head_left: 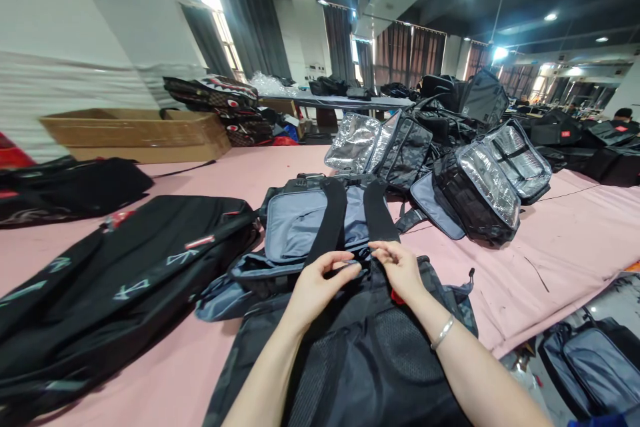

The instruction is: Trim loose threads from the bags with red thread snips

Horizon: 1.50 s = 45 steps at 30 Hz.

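The backpack [360, 353] lay open on the pink table [505, 273], beneath the left hand [320, 283] and right hand [400, 270]. Both curled narrowly beside its black straps [332, 217]; I couldn't tell whether either gripped fabric. Rightward, 2 silver-lined bags [487, 177] gaped.

1. The single head-worn view looks forward and slightly down.
2. Left hand [320, 285], right hand [403, 271] and bag [355, 353] are near, low in view.
3. The table [545, 260] runs outward; curtains [253, 27] hang far off.

hands [320, 285]: bare | forearms [274, 361]: bare | right wrist [423, 305]: slim, shiny, silver-coloured bangle [443, 332], rounded band
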Motion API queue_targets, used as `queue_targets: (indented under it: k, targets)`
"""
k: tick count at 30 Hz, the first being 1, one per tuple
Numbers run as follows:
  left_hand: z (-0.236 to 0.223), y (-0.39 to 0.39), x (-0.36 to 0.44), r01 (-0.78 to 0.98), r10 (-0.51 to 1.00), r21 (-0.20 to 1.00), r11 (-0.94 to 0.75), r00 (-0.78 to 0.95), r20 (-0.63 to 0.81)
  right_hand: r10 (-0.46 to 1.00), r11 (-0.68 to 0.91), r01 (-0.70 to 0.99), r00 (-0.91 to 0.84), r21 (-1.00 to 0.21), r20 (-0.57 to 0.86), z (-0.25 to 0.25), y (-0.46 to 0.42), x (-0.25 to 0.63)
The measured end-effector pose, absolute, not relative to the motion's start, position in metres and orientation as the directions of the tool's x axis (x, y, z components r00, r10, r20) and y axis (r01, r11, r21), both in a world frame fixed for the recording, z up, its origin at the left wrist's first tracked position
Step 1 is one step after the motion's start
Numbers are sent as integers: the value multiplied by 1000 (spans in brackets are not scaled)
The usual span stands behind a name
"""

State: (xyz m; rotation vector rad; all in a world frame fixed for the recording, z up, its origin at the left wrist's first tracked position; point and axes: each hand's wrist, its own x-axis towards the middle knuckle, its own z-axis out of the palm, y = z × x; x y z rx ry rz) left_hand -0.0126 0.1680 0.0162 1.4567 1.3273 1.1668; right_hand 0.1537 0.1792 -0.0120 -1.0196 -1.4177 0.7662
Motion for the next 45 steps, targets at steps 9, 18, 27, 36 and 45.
queue_targets:
  k: [9, 18, 27, 36, 45]
  targets:
    - [11, 179, -24, 234, 1000, 972, -15, 29, 8, 933, 328, 641, -102, -694, 346, -3, 170, 148]
    - [3, 179, -22, 242, 996, 969, -46, 89, 25, 960, 275, 637, -214, -720, 178, -14, 188, 153]
    - [10, 176, -25, 733, 907, 541, -413, 280, 314, 966, 244, 660, -230, -711, 118, -17, 191, 156]
    - [17, 168, -19, 862, 866, 144, -486, 453, 212, 949, 302, 686, -286, -662, 136, -12, 188, 158]
    - [8, 174, -26, 759, 894, 475, -445, 411, 180, 938, 331, 682, -312, -652, 151, -13, 189, 159]
